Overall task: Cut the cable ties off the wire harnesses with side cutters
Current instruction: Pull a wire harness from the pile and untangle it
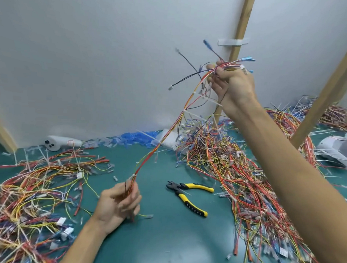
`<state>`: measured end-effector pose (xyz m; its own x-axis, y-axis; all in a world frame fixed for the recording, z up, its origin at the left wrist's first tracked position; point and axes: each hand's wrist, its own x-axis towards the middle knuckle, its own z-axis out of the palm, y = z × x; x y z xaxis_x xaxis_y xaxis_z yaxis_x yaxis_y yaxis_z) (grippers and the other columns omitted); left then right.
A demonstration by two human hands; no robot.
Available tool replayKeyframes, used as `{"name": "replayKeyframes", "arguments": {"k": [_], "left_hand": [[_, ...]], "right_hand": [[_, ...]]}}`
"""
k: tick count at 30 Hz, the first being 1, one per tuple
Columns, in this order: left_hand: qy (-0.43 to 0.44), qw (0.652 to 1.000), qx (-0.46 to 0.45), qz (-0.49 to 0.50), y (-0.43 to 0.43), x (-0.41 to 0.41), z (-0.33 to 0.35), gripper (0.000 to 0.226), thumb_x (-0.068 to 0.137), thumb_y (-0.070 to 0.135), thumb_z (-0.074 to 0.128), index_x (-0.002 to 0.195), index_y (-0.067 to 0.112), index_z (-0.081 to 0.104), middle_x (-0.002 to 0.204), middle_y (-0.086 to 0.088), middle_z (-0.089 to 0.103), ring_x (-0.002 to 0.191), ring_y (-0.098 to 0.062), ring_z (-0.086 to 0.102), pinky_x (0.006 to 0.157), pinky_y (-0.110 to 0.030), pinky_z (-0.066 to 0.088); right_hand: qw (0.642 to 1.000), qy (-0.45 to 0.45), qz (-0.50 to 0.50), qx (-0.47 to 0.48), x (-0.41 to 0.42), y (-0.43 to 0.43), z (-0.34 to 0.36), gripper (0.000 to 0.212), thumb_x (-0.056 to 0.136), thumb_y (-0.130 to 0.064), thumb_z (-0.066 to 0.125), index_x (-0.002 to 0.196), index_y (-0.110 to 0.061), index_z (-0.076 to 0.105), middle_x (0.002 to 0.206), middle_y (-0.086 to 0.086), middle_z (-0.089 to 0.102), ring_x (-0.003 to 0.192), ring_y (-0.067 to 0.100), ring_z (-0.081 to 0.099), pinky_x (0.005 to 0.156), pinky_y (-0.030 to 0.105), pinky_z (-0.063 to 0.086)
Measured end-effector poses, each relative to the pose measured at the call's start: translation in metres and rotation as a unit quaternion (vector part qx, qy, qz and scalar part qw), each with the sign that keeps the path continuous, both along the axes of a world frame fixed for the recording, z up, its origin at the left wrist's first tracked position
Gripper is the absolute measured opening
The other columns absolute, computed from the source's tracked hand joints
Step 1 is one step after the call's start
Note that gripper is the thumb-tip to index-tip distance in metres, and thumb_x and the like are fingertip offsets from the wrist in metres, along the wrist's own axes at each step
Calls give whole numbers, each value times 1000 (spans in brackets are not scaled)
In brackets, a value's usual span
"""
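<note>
In the head view the wire harness (168,134) runs on a slant from the left hand (116,204), low and near, its fingers (135,198) curled round the bottom end, up to the right hand (233,85), raised far right and pinching the top. White cable ties (184,111) ring the red, orange and yellow wires. The side cutters (187,193) lie unheld on the worktop (163,242), closer to the left hand.

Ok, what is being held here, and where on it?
One harness, strung between the hands: the right hand grips its upper end, the left hand its lower end. The cutters lie unheld.
</note>
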<state>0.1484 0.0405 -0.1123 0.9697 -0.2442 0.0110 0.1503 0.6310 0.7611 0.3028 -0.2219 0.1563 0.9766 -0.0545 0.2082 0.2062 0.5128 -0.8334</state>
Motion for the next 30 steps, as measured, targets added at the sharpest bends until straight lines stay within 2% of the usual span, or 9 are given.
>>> {"name": "replayKeyframes", "arguments": {"k": [5,11,15,21,24,26,27,28,30], "left_hand": [[71,989,-91,93,2,3,12,29,105,27,44,101,8,66,67,5,30,53,-9,14,40,-21,19],[12,981,-177,79,13,-2,33,30,99,19,59,125,5,59,76,4,29,61,-10,22,52,-25,28],[-16,975,-213,68,20,-7,53,30,111,18,40,132,6,58,79,6,28,64,-9,26,57,-25,31],[-73,989,-68,112,6,-29,81,46,104,18,50,148,2,54,88,5,47,69,-10,40,62,-22,40],[-104,988,38,110,-3,-37,92,51,99,13,55,149,4,54,102,-1,62,73,-11,53,69,-23,52],[-105,987,80,97,-7,-41,99,53,96,12,61,148,9,56,121,-6,68,83,-14,64,81,-25,58],[-103,987,91,87,-10,-43,102,54,95,13,62,149,11,56,133,-9,67,91,-17,68,87,-27,59],[-101,987,99,76,-13,-45,106,55,95,14,62,149,12,56,141,-13,64,99,-21,71,90,-30,59],[-89,989,103,50,-20,-49,111,54,98,19,62,150,10,52,148,-21,58,114,-33,70,93,-35,60]], "right_hand": [[1000,10,19,-11,-5,-18,-11,18,98,12,54,109,-3,57,96,17,75,76,24,72,70,31,60],[997,63,13,-44,-9,-33,-34,9,104,-6,58,113,-5,58,83,7,76,67,16,66,56,25,59],[989,110,-14,-94,-11,-54,-61,11,104,-5,58,114,-4,61,88,9,74,69,15,68,52,23,57],[981,161,31,-105,-26,-74,-97,14,102,-12,54,90,-19,54,100,10,77,80,17,60,79,34,52],[979,174,54,-94,-33,-80,-106,19,97,-15,48,79,-23,50,86,2,76,84,17,62,82,36,48],[980,174,67,-74,-37,-80,-107,12,98,-20,46,92,-22,56,99,8,75,95,23,64,94,37,48],[979,177,81,-53,-38,-81,-107,18,99,-23,46,112,-19,59,116,17,70,107,28,64,106,38,47],[979,183,92,-24,-38,-82,-108,39,101,-26,46,136,-10,52,133,27,59,120,35,61,116,43,44],[975,185,113,46,-38,-82,-109,71,103,-32,46,159,5,23,156,37,35,139,46,48,121,51,40]]}}
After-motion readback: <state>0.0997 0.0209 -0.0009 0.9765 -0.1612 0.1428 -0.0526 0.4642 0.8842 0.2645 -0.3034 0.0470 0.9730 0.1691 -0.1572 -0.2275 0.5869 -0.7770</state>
